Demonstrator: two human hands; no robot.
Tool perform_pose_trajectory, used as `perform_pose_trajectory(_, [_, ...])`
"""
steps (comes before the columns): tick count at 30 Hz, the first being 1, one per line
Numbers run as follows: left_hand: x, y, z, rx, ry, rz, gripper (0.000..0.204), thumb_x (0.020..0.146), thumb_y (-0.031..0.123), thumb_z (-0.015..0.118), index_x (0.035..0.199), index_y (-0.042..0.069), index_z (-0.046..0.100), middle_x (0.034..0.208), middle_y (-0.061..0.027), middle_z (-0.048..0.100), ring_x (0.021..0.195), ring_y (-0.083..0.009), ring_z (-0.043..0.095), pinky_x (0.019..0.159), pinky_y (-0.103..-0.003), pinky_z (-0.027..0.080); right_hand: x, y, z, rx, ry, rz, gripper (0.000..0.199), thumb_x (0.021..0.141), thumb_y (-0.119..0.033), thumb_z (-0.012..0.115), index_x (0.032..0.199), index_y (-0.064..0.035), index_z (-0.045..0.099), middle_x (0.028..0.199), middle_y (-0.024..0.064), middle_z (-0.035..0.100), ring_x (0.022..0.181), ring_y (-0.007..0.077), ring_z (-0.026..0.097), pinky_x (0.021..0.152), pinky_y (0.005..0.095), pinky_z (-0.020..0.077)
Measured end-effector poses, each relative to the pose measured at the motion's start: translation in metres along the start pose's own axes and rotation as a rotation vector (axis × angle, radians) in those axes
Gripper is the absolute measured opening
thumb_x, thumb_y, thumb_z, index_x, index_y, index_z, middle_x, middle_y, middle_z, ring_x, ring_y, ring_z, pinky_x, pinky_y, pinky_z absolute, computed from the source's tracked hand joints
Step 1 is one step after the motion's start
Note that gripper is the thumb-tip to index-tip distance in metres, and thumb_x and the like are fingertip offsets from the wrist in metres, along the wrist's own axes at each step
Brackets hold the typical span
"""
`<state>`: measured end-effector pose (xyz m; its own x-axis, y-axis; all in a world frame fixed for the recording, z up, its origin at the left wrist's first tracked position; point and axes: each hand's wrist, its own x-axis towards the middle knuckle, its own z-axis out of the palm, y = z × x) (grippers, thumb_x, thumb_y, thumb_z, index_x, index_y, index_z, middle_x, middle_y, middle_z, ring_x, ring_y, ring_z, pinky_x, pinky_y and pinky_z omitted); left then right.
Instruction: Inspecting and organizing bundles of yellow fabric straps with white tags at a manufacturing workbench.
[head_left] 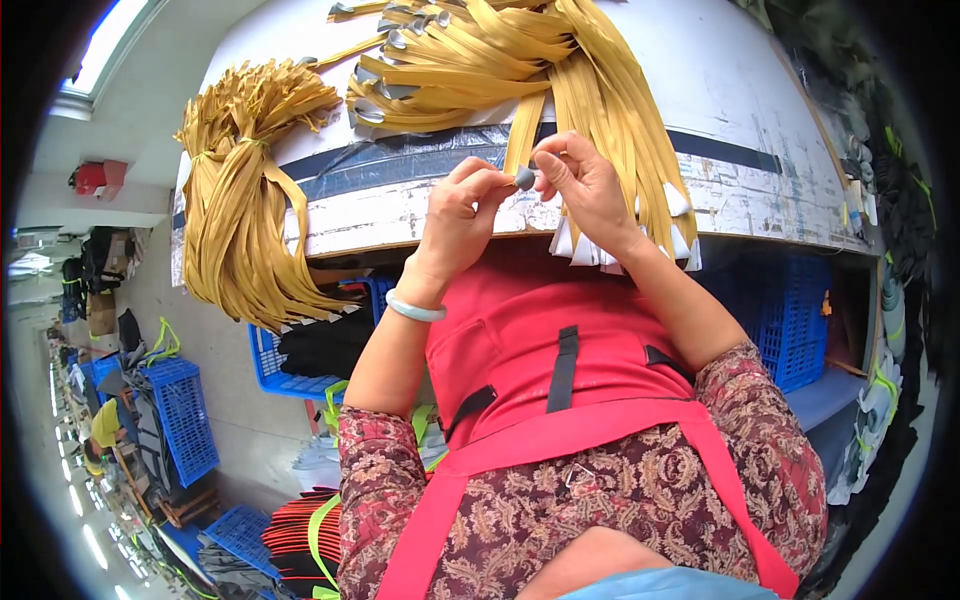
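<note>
My left hand [462, 212] pinches a small grey metal zipper slider [524, 179] at the table's front edge. My right hand [582, 182] holds the end of a mustard-yellow zipper tape [520, 140] right beside the slider. The two hands meet fingertip to fingertip. That tape runs back into a fanned pile of yellow zipper tapes [480, 60] on the white table [720, 90], several with grey sliders on their far ends. More tapes [640, 170] hang over the table edge under my right wrist, their ends white.
A tied bundle of yellow zipper tapes [235, 200] droops over the table's left corner. Blue plastic crates [185, 415] stand on the floor at the left, another blue crate [785, 320] under the table at the right. Dark fabric is stacked at the lower left [300, 545].
</note>
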<state>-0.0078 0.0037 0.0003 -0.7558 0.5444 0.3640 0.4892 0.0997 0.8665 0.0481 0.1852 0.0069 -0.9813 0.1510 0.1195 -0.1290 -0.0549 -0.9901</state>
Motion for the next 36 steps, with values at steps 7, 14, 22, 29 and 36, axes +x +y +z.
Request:
perform_pose_trajectory(7, [0.003,0.005,0.003,0.185,-0.006,0.07,0.013,0.086,-0.012,0.054,0.086,-0.001,0.061,0.078,-0.0095,0.06,0.071,-0.0206,0.065,0.063,-0.03,0.051,0.003,-0.006,-0.018,-0.187,-0.024,-0.02,0.017,0.095,-0.016,0.065,0.085,-0.0029,0.061,0.065,-0.0023,0.053,0.058,0.0053,0.05,0.053,0.0225,0.0415])
perform_pose_trajectory(14, [0.005,-0.043,-0.079,-0.532,0.809,-0.153,0.015,0.096,0.007,0.061,0.108,-0.001,0.058,0.099,-0.0093,0.062,0.085,-0.0192,0.068,0.072,-0.032,0.058,-0.013,0.001,-0.071,-0.017,0.099,0.121,0.02,0.098,-0.019,0.061,0.087,-0.0027,0.061,0.066,-0.0036,0.052,0.059,0.0039,0.051,0.054,0.0203,0.0425])
perform_pose_trajectory(22, [-0.048,0.007,0.045,0.072,-0.141,-0.037,0.015,0.084,0.004,0.07,0.099,0.002,0.065,0.092,-0.0104,0.064,0.079,-0.0212,0.066,0.069,-0.03,0.052,-0.044,0.0,-0.076,-0.571,-0.067,0.172,0.019,0.097,-0.019,0.062,0.096,-0.0002,0.064,0.076,0.0001,0.059,0.068,0.0063,0.055,0.061,0.0217,0.0466])
perform_pose_trajectory(29, [-0.061,0.002,0.094,0.437,-0.152,-0.004,0.028,0.076,0.016,0.079,0.096,0.006,0.062,0.09,-0.0103,0.057,0.08,-0.0293,0.061,0.071,-0.039,0.051,-0.053,-0.008,-0.069,-0.8,-0.281,-0.053,0.014,0.089,-0.011,0.065,0.099,-0.0015,0.063,0.089,0.0111,0.062,0.078,0.0243,0.063,0.072,0.0323,0.0508])
perform_pose_trajectory(36, [-0.088,-0.003,0.086,0.091,-0.169,-0.273,0.012,0.081,0.006,0.071,0.089,0.003,0.064,0.089,-0.0118,0.059,0.073,-0.0298,0.062,0.065,-0.037,0.051,-0.068,0.017,-0.056,-1.084,-0.546,-0.262,0.007,0.088,-0.014,0.06,0.093,-0.0103,0.059,0.099,0.0102,0.055,0.09,0.0321,0.063,0.077,0.0431,0.0514])
